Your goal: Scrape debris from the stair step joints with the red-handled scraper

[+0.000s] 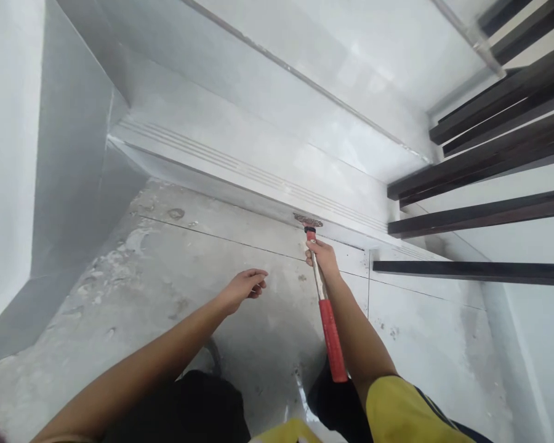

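One hammer (325,295) with a red handle is in view, held near its head by one of two bare hands: the right hand (322,257) wraps it, and the left hand (244,287) hangs loose above the floor (175,277). Two tiled steps (258,166) rise ahead. About six dark wooden slats (480,215) cross the right side. One yellow sleeve (406,412) shows.

A hammer (325,295) with a red handle is gripped near its head by the right hand (322,257). Its head is pressed against the step edge (258,178). The left hand (242,288) is held open above the dusty floor tile (166,271).
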`<state>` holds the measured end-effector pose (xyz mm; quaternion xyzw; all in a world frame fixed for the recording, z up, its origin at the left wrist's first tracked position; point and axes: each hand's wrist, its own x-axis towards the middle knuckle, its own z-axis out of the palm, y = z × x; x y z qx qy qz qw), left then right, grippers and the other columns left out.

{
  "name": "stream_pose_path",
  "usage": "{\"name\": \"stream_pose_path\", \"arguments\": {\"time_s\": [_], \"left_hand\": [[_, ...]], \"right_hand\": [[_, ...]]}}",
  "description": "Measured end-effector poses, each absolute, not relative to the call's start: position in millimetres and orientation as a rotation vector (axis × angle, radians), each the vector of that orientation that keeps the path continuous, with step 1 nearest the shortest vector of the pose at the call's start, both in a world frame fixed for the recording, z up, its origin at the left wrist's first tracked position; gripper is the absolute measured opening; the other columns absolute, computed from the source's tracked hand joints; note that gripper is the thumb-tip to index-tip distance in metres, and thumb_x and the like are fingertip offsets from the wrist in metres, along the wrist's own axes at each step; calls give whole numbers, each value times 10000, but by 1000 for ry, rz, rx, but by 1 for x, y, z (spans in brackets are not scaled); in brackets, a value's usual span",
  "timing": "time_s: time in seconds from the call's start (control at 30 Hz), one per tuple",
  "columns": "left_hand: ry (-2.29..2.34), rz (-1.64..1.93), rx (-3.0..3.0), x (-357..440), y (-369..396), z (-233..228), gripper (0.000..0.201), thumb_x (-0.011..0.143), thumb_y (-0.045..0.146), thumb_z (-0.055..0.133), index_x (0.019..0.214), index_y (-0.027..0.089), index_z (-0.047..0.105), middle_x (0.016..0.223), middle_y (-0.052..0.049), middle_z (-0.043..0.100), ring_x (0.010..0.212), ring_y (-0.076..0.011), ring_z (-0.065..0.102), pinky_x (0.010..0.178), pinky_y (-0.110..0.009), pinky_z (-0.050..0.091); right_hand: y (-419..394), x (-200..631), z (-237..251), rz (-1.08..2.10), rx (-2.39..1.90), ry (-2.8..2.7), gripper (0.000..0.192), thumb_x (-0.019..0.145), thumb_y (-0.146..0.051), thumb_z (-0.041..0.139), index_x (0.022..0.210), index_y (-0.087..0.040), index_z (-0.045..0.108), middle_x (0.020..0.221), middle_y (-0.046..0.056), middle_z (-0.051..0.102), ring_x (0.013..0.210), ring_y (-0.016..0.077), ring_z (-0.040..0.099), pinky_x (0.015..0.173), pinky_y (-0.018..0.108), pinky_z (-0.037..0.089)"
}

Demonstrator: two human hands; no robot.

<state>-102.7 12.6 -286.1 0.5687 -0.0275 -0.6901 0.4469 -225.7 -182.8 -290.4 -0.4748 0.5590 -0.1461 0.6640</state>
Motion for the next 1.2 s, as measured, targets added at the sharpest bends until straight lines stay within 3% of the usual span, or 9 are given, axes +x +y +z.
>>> {"name": "stream_pose_path", "arguments": {"time_s": [0.17, 0.4, 0.7, 0.87, 1.0, 1.1, 1.2], "left_hand": [[-148, -1737, 1328, -103, 15, -283, 459, 654, 451, 598, 994, 144, 567, 757, -18, 568, 587, -96, 490, 567, -253, 376], [48, -1654, 1358, -95, 24, -289, 442, 621, 411, 635, 963, 139, 569, 712, -2, 550, 570, -85, 479, 584, -251, 378], [-259, -1888, 1287, -121, 24, -272, 496, 686, 568, 570, 973, 167, 523, 822, -28, 556, 692, -131, 531, 585, -254, 415], [-308, -2120, 1127, -142, 36, -266, 561, 583, 350, 737, 1015, 178, 423, 692, 24, 532, 589, -144, 557, 610, -310, 442], [74, -2294, 529, -139, 45, -264, 471, 615, 242, 667, 1029, 177, 453, 750, 12, 551, 610, -124, 558, 671, -335, 459], [206, -2261, 369, -139, 45, -255, 385, 678, 311, 624, 1008, 180, 475, 772, 8, 548, 626, -120, 552, 685, -345, 469], [174, -2191, 555, -146, 34, -246, 358, 742, 470, 580, 937, 194, 461, 680, 36, 511, 537, -101, 509, 574, -300, 470]], "right_hand": [[-181, -206, -320, -204, -1013, 1475, 159, 632, -214, 640, 668, -142, 503, 374, -47, 432, 316, 76, 384, 298, 193, 326], [-175, -213, -302, -310, -1045, 1232, 259, 623, -311, 672, 759, -136, 537, 457, -29, 498, 362, 75, 424, 320, 189, 344], [-144, -192, -354, -310, -1210, 1517, 140, 687, -254, 566, 680, -176, 449, 430, -70, 432, 342, 69, 412, 329, 181, 339], [-106, -198, -321, -458, -881, 1449, 138, 675, -218, 543, 745, -184, 429, 515, -73, 450, 417, 68, 474, 382, 173, 391], [-103, -199, -304, -327, -704, 1208, 227, 672, -289, 583, 785, -182, 417, 587, -24, 545, 478, 119, 558, 409, 217, 433], [-120, -193, -303, -368, -854, 1225, 228, 689, -290, 595, 748, -179, 405, 478, -39, 502, 358, 91, 462, 354, 202, 377], [-141, -183, -310, -450, -965, 1348, 190, 706, -246, 579, 735, -181, 403, 427, -56, 466, 321, 76, 411, 336, 194, 362]]}}
